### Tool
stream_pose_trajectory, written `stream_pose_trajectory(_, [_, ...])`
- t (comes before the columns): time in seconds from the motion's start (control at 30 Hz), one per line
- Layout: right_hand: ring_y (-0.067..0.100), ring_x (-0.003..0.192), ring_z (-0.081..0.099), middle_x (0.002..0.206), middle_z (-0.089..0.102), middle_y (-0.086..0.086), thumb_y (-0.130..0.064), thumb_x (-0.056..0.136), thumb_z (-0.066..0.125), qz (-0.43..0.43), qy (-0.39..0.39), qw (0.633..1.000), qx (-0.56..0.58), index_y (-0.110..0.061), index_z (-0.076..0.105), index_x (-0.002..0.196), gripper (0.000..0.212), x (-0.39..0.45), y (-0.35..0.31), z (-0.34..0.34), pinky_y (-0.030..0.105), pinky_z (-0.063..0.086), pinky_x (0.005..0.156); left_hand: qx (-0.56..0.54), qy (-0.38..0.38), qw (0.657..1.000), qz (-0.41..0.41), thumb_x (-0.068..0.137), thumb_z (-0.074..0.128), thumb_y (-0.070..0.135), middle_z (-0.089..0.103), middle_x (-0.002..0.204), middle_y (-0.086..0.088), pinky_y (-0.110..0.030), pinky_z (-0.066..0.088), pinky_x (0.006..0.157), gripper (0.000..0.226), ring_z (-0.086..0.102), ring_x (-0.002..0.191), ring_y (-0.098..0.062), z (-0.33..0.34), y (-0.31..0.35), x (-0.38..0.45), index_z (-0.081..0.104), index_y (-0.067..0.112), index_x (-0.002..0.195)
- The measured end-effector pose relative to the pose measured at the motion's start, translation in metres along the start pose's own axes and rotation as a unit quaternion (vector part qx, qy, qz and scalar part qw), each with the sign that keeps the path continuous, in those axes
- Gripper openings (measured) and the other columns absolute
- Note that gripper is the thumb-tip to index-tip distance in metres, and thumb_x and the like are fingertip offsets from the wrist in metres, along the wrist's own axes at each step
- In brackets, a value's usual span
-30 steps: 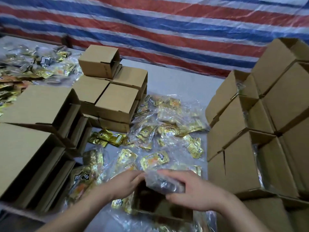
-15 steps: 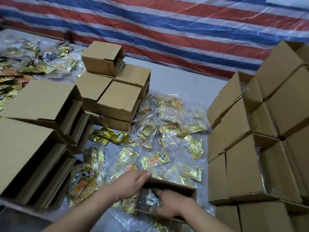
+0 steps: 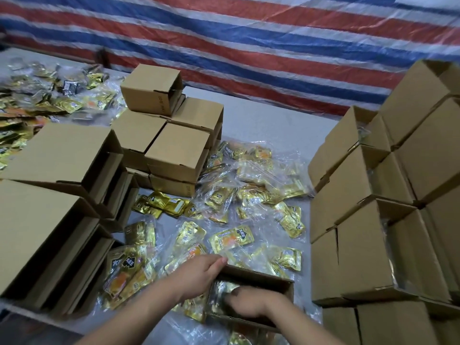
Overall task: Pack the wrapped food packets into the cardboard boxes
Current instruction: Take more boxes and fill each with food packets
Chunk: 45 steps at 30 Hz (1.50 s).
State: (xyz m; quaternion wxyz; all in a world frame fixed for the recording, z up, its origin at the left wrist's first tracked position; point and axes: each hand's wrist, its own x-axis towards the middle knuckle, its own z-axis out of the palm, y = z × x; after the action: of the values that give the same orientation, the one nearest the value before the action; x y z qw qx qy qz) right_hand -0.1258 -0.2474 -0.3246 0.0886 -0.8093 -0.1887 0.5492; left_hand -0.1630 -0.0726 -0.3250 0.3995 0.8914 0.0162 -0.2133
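Observation:
A small open cardboard box (image 3: 263,277) sits on the table right in front of me. A clear-wrapped bag of golden food packets (image 3: 220,291) lies inside it at the left end. My right hand (image 3: 254,305) reaches down into the box, its fingers curled onto that bag. My left hand (image 3: 199,273) rests against the box's outer left wall, fingers straight and pointing along the far corner. Several more wrapped golden packets (image 3: 231,239) lie loose on the table beyond the box.
Open boxes stand stacked at the right (image 3: 361,245), some showing plastic inside. Empty boxes lie on their sides at the left (image 3: 49,220), and a pile of small boxes (image 3: 174,150) stands behind. More packets (image 3: 49,103) cover the far left, before a striped tarp (image 3: 249,46).
My right hand has carried the wrapped bag from above the box down into it. My left hand has stayed at the box's left wall.

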Motion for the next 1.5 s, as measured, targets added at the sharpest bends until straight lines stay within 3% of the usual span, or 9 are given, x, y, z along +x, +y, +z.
stream_pose_trajectory(0.2, [0.006, 0.069, 0.061, 0.073, 0.062, -0.013, -0.045, 0.098, 0.046, -0.145, 0.161, 0.973, 0.077, -0.038, 0.059, 0.078, 0.025, -0.058, 0.006, -0.035, 0.023, 0.043, 0.061, -0.018, -0.013, 1.000, -0.009, 0.104, 0.029, 0.053, 0.064, 0.084, 0.003, -0.033, 0.049, 0.083, 0.044, 0.060, 0.081, -0.015, -0.005, -0.001, 0.003, 0.062, 0.026, 0.092])
stream_pose_trajectory(0.37, [0.003, 0.089, 0.058, 0.095, 0.064, -0.014, -0.044, 0.100, 0.045, -0.148, 0.363, 0.919, 0.037, -0.033, 0.063, 0.101, 0.021, -0.075, 0.017, -0.061, 0.027, 0.049, 0.079, -0.024, -0.009, 1.000, -0.017, 0.104, 0.029, 0.055, 0.060, 0.081, 0.011, -0.020, 0.042, 0.072, 0.043, 0.056, 0.078, -0.002, -0.003, -0.002, 0.005, 0.062, 0.028, 0.093])
stream_pose_trajectory(0.47, [0.015, 0.099, 0.059, 0.105, 0.063, -0.006, -0.051, 0.104, 0.031, -0.078, 0.319, 0.943, -0.044, -0.025, 0.061, 0.108, 0.040, -0.059, 0.023, -0.052, 0.034, 0.047, 0.085, -0.025, -0.015, 0.999, -0.015, 0.104, 0.029, 0.054, 0.066, 0.091, 0.004, -0.024, 0.045, 0.081, 0.048, 0.060, 0.086, -0.008, -0.003, -0.001, 0.004, 0.065, 0.022, 0.100])
stream_pose_trajectory(0.57, [0.018, 0.085, 0.060, 0.082, 0.056, -0.007, -0.053, 0.104, 0.022, -0.043, 0.299, 0.952, -0.051, -0.029, 0.049, 0.079, 0.045, -0.043, 0.030, -0.034, 0.035, 0.047, 0.076, -0.026, -0.028, 0.999, -0.010, 0.103, 0.029, 0.055, 0.067, 0.101, -0.001, -0.028, 0.045, 0.089, 0.049, 0.061, 0.095, -0.014, -0.003, 0.000, 0.002, 0.065, 0.021, 0.104])
stream_pose_trajectory(0.73, [0.015, 0.084, 0.060, 0.088, 0.061, -0.004, -0.060, 0.101, 0.018, -0.044, 0.348, 0.934, -0.070, -0.027, 0.055, 0.090, 0.051, -0.036, 0.047, -0.032, 0.036, 0.049, 0.077, -0.113, 0.065, 0.990, -0.062, 0.103, 0.030, 0.053, 0.060, 0.105, 0.023, -0.007, 0.037, 0.079, 0.040, 0.052, 0.097, 0.011, -0.012, -0.019, -0.002, 0.063, 0.032, 0.114])
stream_pose_trajectory(0.93, [0.012, 0.084, 0.060, 0.090, 0.062, -0.005, -0.064, 0.099, 0.014, -0.052, 0.356, 0.928, -0.097, -0.029, 0.055, 0.091, 0.054, -0.036, 0.050, -0.029, 0.034, 0.048, 0.077, 0.021, 0.180, 0.968, -0.176, 0.103, 0.046, 0.031, 0.068, 0.099, 0.003, -0.033, 0.054, 0.080, 0.017, 0.063, 0.087, -0.012, -0.037, -0.093, 0.000, 0.062, 0.026, 0.101])
stream_pose_trajectory(1.17, [0.007, 0.084, 0.058, 0.089, 0.061, -0.009, -0.072, 0.084, 0.000, -0.062, 0.364, 0.927, -0.065, -0.033, 0.056, 0.094, 0.069, -0.041, 0.040, -0.034, 0.030, 0.047, 0.077, 0.183, 0.104, 0.938, -0.274, 0.092, 0.057, 0.037, 0.049, 0.137, -0.007, -0.034, 0.046, 0.097, 0.047, 0.053, 0.122, -0.026, -0.044, -0.134, -0.003, 0.047, 0.020, 0.134])
stream_pose_trajectory(1.3, [0.005, 0.082, 0.055, 0.085, 0.057, -0.012, -0.069, 0.089, 0.006, -0.066, 0.366, 0.927, -0.052, -0.039, 0.049, 0.089, 0.052, -0.040, 0.036, -0.042, 0.028, 0.045, 0.074, 0.291, 0.074, 0.894, -0.333, 0.087, 0.058, 0.033, 0.035, 0.148, -0.015, -0.037, 0.036, 0.109, 0.078, 0.042, 0.132, -0.029, -0.045, -0.136, -0.005, 0.019, 0.019, 0.153])
stream_pose_trajectory(1.5, [0.004, 0.082, 0.055, 0.085, 0.056, -0.012, -0.062, 0.099, 0.017, -0.066, 0.355, 0.931, -0.056, -0.039, 0.048, 0.088, 0.040, -0.040, 0.031, -0.045, 0.026, 0.046, 0.074, 0.172, 0.094, 0.924, -0.327, 0.086, 0.070, 0.031, 0.010, 0.158, -0.016, -0.044, 0.025, 0.119, 0.101, 0.013, 0.148, -0.034, -0.027, -0.142, -0.013, 0.001, 0.016, 0.158])
